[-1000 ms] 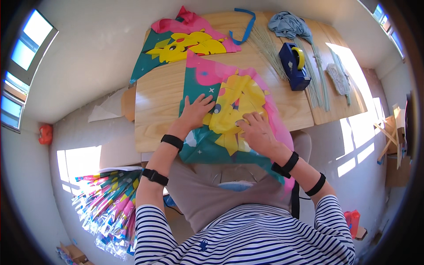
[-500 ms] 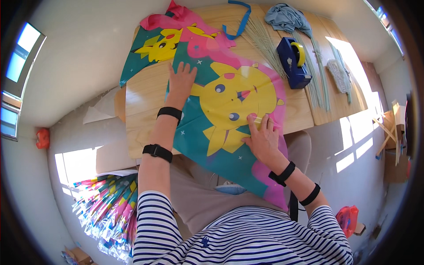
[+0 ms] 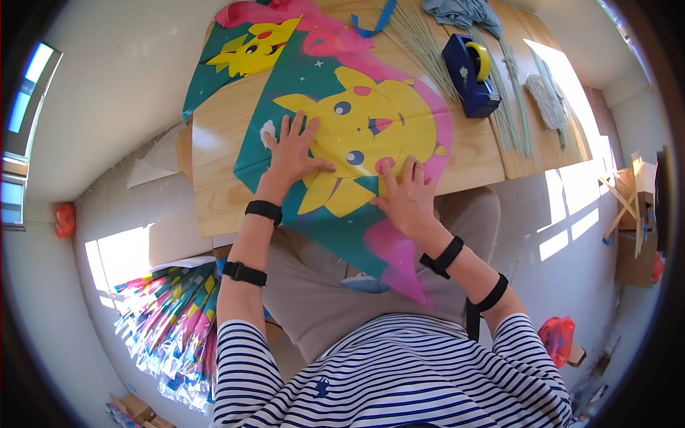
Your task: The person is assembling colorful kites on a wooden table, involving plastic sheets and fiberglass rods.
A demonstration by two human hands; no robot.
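A thin printed sheet (image 3: pixel 399 118), teal and pink with a large yellow cartoon character, lies over the wooden table's near edge. Its lower teal-and-pink corner hangs above my lap. My left hand (image 3: pixel 289 155) rests flat on the character's left side, fingers spread. On the sheet's near right part, by one pink cheek, my right hand (image 3: pixel 408 194) presses down with fingers stretched and thumb apart. Whatever lies under the right palm is hidden. A second sheet with the same print (image 3: pixel 246 57) lies at the far left, partly beneath the first.
A blue tape dispenser (image 3: pixel 467 82) with yellow tape stands right of the sheet. Around it are thin pale sticks (image 3: pixel 421 50), a grey-blue cloth (image 3: pixel 464 13), a blue strap (image 3: pixel 374 25) and a clear plastic box (image 3: pixel 546 100). Bagged colourful bundles (image 3: pixel 171 321) sit at lower left.
My left hand has come nearer, from the sheet's far left edge onto the yellow character. The main sheet has shifted left and its left corner lies flatter. My right hand stays pressed on it.
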